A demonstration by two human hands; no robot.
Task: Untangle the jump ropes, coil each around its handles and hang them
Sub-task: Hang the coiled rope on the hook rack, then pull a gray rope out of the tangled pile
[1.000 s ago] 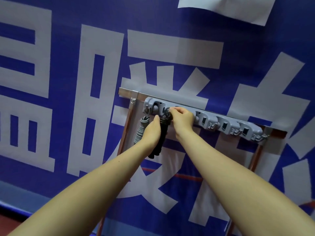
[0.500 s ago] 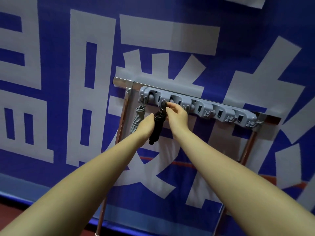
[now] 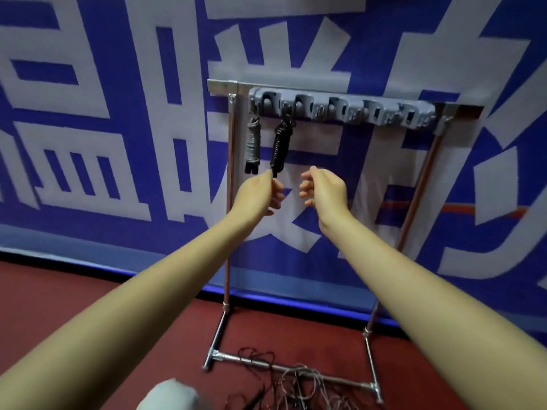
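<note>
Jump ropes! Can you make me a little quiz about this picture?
1. How many coiled ropes hang on the hook rail?
2. True or false: the right hand holds a rope.
3. Where do the tangled ropes lie? A) on the floor B) on the rail C) in a hand

Key:
1. Two: the grey rope and the black rope.
2. False; the left hand looks empty too.
3. A
</note>
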